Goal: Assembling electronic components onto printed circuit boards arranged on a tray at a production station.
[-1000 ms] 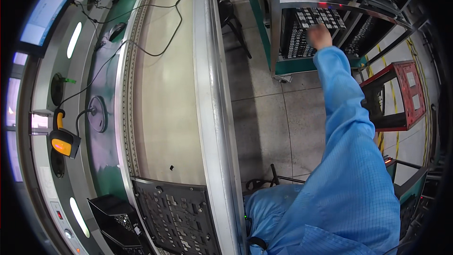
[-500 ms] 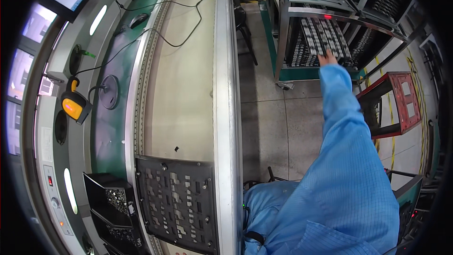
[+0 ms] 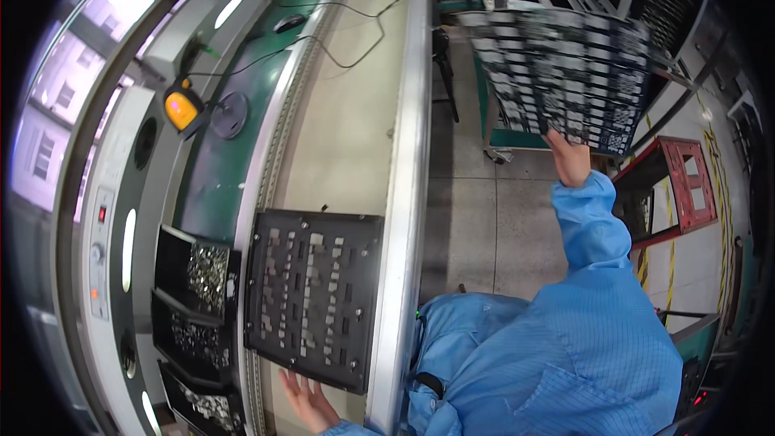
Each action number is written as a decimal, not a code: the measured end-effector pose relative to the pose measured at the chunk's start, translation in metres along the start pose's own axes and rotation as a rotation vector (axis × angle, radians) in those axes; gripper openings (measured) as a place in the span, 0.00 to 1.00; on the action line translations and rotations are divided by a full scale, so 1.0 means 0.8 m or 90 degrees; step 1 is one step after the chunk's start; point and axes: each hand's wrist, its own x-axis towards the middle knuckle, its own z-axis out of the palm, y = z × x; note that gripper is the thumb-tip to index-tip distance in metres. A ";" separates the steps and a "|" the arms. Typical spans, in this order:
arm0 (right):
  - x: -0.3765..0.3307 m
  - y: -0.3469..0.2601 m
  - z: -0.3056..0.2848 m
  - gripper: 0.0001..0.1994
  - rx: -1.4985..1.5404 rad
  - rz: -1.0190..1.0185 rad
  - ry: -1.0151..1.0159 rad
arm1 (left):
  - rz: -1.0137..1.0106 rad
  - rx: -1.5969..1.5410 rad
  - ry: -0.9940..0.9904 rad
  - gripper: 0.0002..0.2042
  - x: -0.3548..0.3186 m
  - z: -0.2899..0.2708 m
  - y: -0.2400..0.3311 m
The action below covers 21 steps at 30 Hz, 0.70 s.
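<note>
My right hand (image 3: 571, 161) grips the near edge of a large dark circuit board panel (image 3: 593, 73) covered in rows of pale rectangles. The panel is slightly blurred and hangs over the aisle, in front of the metal rack. At the bottom of the view my left hand (image 3: 308, 402) is open, fingers apart and palm partly up. Its fingertips are by the near edge of a black fixture plate (image 3: 366, 274) lying on the conveyor. Small metal pieces sit in rows on that plate. I cannot tell whether the fingers touch it.
Black bins (image 3: 208, 278) with small metal parts stand left of the fixture. Farther up are a yellow scanner (image 3: 184, 109), its cable and a mouse (image 3: 289, 23). A metal rail (image 3: 408, 145) borders the conveyor (image 3: 335, 121). A red frame (image 3: 682, 186) stands on the floor at right.
My right hand has drawn the circuit board panel out of the rack and toward me. My left hand has come into view beside the fixture plate. The whole view has shifted.
</note>
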 end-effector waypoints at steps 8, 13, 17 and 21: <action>-0.010 -0.059 0.260 0.18 -0.709 -0.810 -0.488 | -0.035 -0.016 -0.011 0.32 -0.026 0.006 0.009; -0.011 -0.046 0.333 0.18 -0.631 -1.010 -0.646 | -0.078 -0.062 0.005 0.33 -0.021 0.009 0.016; -0.018 -0.036 0.359 0.16 -0.590 -1.023 -0.669 | -0.112 -0.073 0.000 0.33 -0.028 0.017 0.019; -0.028 -0.042 0.362 0.16 -0.608 -1.030 -0.676 | -0.087 -0.058 -0.006 0.36 -0.030 0.023 0.015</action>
